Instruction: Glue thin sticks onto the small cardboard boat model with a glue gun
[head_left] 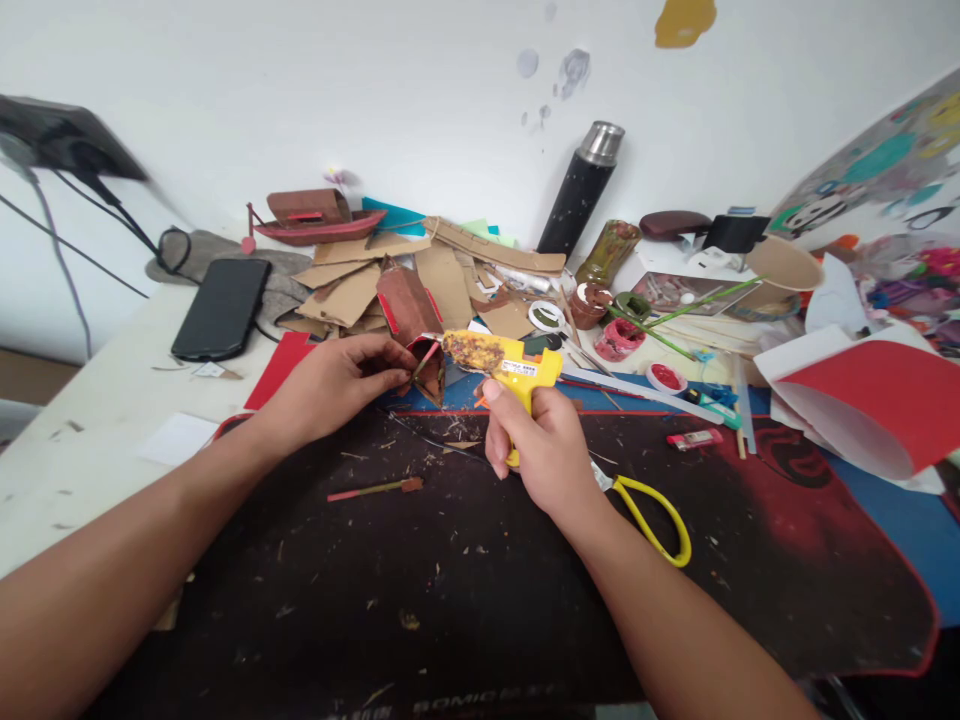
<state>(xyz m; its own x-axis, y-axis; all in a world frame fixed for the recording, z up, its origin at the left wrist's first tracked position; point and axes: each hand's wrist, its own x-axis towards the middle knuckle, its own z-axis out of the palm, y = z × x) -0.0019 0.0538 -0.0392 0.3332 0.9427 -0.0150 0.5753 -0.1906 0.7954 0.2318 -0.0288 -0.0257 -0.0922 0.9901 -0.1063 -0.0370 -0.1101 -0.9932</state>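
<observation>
My right hand [534, 435] is wrapped round the handle of a yellow glue gun [499, 362], whose nozzle points left. The nozzle is at the open front end of a brown cardboard model boat [409, 305] with red edges. My left hand [341, 385] is at the left side of that end, thumb and fingers pinching a thin pinkish stick [426, 360]. Whether the nozzle touches the stick or the boat I cannot tell. On the dark mat [465, 580] below lies a small painted stick [375, 490] with a brown end.
Yellow-handled scissors [656, 520] lie right of my right hand. A phone [221, 308] rests at the left. Behind are cardboard scraps [345, 290], a finished-looking red boat [322, 220], a thermos [581, 190], open paint jars [619, 338] and a red paper roll [877, 400].
</observation>
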